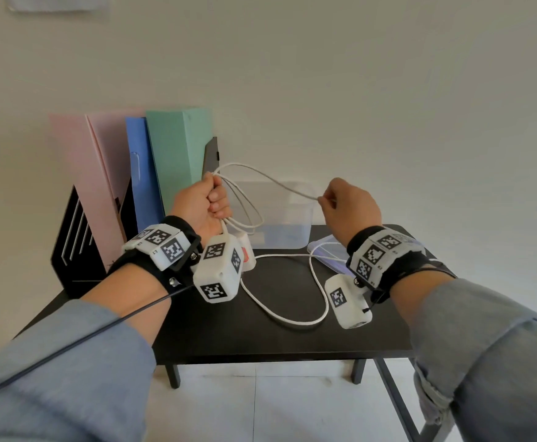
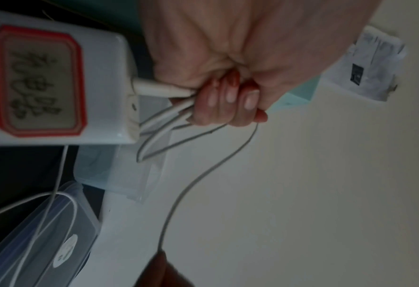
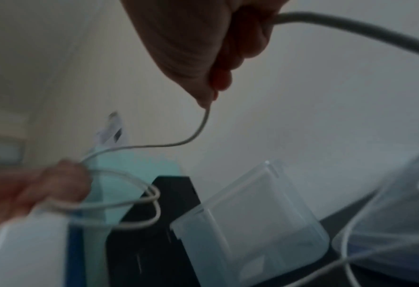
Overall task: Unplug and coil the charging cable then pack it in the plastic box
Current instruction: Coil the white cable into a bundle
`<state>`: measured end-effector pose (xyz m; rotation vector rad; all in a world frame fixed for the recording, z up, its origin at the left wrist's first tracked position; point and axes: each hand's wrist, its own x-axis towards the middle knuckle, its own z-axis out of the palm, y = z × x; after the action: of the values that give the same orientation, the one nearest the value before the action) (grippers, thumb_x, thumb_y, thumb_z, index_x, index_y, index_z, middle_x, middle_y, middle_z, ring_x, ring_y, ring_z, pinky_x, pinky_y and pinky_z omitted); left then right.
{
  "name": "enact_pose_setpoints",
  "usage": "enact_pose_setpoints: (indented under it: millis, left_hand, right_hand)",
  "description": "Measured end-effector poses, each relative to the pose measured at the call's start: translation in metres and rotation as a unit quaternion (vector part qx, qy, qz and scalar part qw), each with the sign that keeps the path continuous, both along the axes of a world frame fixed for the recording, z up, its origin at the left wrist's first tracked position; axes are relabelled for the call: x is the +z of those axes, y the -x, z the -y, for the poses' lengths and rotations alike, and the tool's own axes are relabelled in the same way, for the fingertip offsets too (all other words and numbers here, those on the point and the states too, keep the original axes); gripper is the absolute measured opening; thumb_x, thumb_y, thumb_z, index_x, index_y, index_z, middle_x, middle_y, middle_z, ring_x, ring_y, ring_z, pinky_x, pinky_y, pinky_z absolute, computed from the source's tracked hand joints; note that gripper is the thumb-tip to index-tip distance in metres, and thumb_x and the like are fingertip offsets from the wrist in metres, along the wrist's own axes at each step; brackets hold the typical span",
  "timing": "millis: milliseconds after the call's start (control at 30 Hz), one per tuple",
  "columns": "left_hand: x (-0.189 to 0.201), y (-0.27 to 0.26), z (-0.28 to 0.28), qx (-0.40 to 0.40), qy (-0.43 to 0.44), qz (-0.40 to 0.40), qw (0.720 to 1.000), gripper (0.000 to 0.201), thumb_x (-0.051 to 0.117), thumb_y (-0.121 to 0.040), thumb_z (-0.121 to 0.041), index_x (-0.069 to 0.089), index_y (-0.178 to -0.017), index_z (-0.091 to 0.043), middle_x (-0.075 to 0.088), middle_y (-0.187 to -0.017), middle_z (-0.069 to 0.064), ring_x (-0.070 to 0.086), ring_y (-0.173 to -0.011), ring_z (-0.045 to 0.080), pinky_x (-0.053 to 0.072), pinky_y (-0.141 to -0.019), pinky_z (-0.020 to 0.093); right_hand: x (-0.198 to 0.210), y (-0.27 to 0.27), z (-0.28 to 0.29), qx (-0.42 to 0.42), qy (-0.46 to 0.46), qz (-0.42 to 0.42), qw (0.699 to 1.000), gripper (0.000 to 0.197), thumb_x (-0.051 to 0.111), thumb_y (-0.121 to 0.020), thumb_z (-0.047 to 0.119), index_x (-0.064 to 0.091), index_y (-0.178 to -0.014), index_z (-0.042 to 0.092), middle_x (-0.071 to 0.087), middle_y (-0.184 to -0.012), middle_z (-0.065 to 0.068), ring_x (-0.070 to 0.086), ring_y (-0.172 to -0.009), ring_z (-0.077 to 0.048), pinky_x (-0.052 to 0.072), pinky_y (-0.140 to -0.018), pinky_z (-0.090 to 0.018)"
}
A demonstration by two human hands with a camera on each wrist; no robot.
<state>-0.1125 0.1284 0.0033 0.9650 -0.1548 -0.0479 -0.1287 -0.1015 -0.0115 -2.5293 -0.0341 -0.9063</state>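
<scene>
A white charging cable point(image 1: 279, 185) runs between my two hands above the black table point(image 1: 260, 336). My left hand point(image 1: 205, 202) grips a bunch of its loops point(image 2: 164, 143) in a fist, with the white charger block point(image 2: 56, 81) hanging just below. My right hand point(image 1: 345, 200) pinches a single strand point(image 3: 198, 134) out to the right. More cable lies in a slack loop point(image 1: 292, 319) on the table. The clear plastic box point(image 1: 273, 218) stands open behind the hands, and its lid point(image 1: 327, 253) lies flat to the right.
A black file holder point(image 1: 76, 237) with pink, blue and green folders point(image 1: 181, 154) stands at the back left against the wall. The table's front edge is near my forearms, with floor below.
</scene>
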Motion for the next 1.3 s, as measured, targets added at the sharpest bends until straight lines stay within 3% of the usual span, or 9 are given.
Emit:
enact_pose_setpoints:
  millis: [300,467,633,733,833,900,1000,1133,1300]
  left_hand:
    - [-0.002,0.002,0.019,0.032,-0.030,0.060,0.997,0.037,0.026,-0.102,-0.026,0.043,-0.071,-0.016,0.041,-0.043,-0.009,0.027,-0.035,0.004,0.025,-0.040,0.016]
    - [0.007,-0.006,0.003,0.081,0.047,0.038,0.995,0.038,0.025,-0.103,-0.028,0.041,-0.069,-0.017,0.039,-0.038,-0.007,0.026,-0.031,0.004,0.025,-0.036,0.016]
    - [0.002,-0.012,-0.014,0.121,0.031,0.032,0.992,0.040,0.024,-0.103,-0.028,0.040,-0.068,-0.017,0.037,-0.035,-0.009,0.025,-0.028,0.003,0.022,-0.036,0.015]
    - [-0.006,-0.013,-0.012,0.116,0.022,0.015,0.993,0.040,0.025,-0.103,-0.029,0.040,-0.068,-0.017,0.037,-0.035,-0.009,0.025,-0.028,0.003,0.022,-0.036,0.015]
    - [-0.012,-0.013,-0.008,0.110,0.019,0.001,0.994,0.040,0.026,-0.103,-0.028,0.040,-0.067,-0.017,0.037,-0.035,-0.009,0.024,-0.028,0.003,0.022,-0.035,0.015]
    - [-0.014,-0.013,-0.006,0.109,0.012,-0.005,0.994,0.039,0.026,-0.103,-0.028,0.040,-0.067,-0.017,0.037,-0.035,-0.008,0.025,-0.028,0.003,0.022,-0.035,0.015]
    - [-0.016,-0.016,-0.006,0.107,0.016,-0.010,0.994,0.039,0.026,-0.103,-0.027,0.039,-0.067,-0.017,0.036,-0.034,-0.008,0.024,-0.027,0.003,0.023,-0.033,0.015]
    - [-0.022,-0.017,-0.007,0.101,0.014,-0.021,0.995,0.039,0.026,-0.103,-0.026,0.038,-0.067,-0.016,0.036,-0.034,-0.008,0.024,-0.026,0.003,0.022,-0.032,0.014]
    - [-0.025,-0.015,-0.002,0.092,-0.027,-0.023,0.995,0.038,0.026,-0.102,-0.024,0.038,-0.067,-0.017,0.036,-0.035,-0.009,0.023,-0.028,0.004,0.021,-0.035,0.016]
  right_hand:
    - [0.001,0.002,-0.025,0.098,0.162,-0.104,0.976,0.051,0.037,-0.083,-0.008,0.056,-0.124,0.014,0.063,-0.111,-0.005,0.052,-0.109,-0.025,0.047,-0.084,-0.034]
    - [0.001,-0.006,-0.003,0.054,-0.045,-0.150,0.986,0.023,0.042,-0.095,0.024,0.060,-0.098,0.009,0.069,-0.090,-0.011,0.064,-0.085,-0.029,0.053,-0.079,-0.038]
    - [-0.017,-0.008,0.021,0.029,0.059,-0.350,0.934,0.034,0.033,-0.100,0.027,0.061,-0.107,0.008,0.066,-0.094,-0.013,0.063,-0.087,-0.028,0.049,-0.082,-0.035]
    - [-0.027,-0.017,0.023,0.057,-0.156,-0.379,0.911,0.042,0.034,-0.100,0.033,0.058,-0.079,0.005,0.060,-0.069,-0.007,0.057,-0.063,-0.024,0.052,-0.070,-0.037]
    - [-0.003,-0.032,0.019,0.074,-0.306,-0.196,0.929,0.047,0.037,-0.098,0.035,0.064,-0.077,0.004,0.066,-0.083,-0.016,0.062,-0.083,-0.032,0.048,-0.095,-0.047]
    - [0.028,-0.035,0.015,0.083,-0.268,-0.037,0.959,0.039,0.037,-0.099,0.030,0.065,-0.106,0.004,0.064,-0.107,-0.014,0.057,-0.099,-0.024,0.043,-0.097,-0.036]
    - [0.059,-0.033,0.007,0.155,-0.218,0.100,0.958,0.042,0.039,-0.099,0.022,0.039,-0.139,0.010,0.044,-0.145,-0.007,0.044,-0.128,-0.015,0.031,-0.106,-0.022]
    - [0.027,-0.038,0.002,0.068,-0.015,-0.077,0.995,0.033,0.039,-0.099,0.021,0.057,-0.122,0.006,0.061,-0.124,-0.015,0.057,-0.113,-0.029,0.041,-0.096,-0.031]
    - [-0.011,-0.020,-0.013,0.014,0.167,-0.256,0.952,0.028,0.038,-0.095,0.020,0.063,-0.108,0.016,0.065,-0.105,-0.007,0.061,-0.091,-0.026,0.047,-0.075,-0.033]
